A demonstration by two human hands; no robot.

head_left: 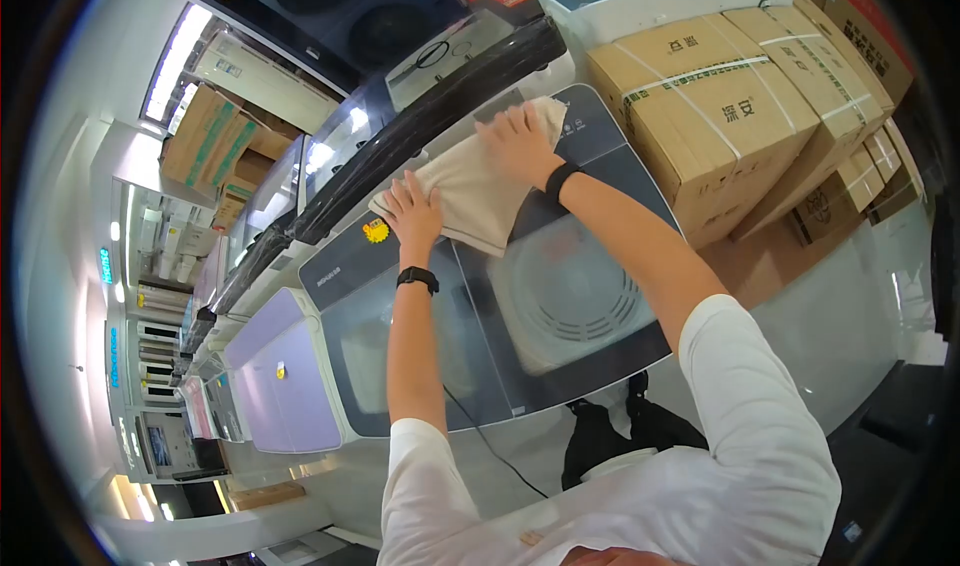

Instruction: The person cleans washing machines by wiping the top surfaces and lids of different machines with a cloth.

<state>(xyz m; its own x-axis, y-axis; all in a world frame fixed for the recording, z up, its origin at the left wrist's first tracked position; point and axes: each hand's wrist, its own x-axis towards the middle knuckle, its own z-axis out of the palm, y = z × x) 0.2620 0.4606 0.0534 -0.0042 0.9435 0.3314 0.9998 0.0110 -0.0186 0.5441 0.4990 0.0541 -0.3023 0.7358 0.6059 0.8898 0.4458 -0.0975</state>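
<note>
A beige cloth [470,198] lies partly folded across the back panel of a dark-topped twin-tub washing machine [400,311]. My left hand [413,216] rests on the cloth's left end, its fingers spread and pointing away from me. Farther right, my right hand [520,146] lies flat on the cloth near its far right corner, fingers apart. Just left of my left hand is a yellow sticker [375,231] on the machine's panel. Under a see-through lid on the right, a round slotted tub cover [575,286] shows. The palms' undersides are hidden.
Strapped cardboard boxes [705,116] stand close on the right, with a white appliance [660,6] on top. A black-wrapped bar [430,116] runs behind the machine. At left sits a lilac-topped washer [285,371]. A dark cord [495,451] hangs in front.
</note>
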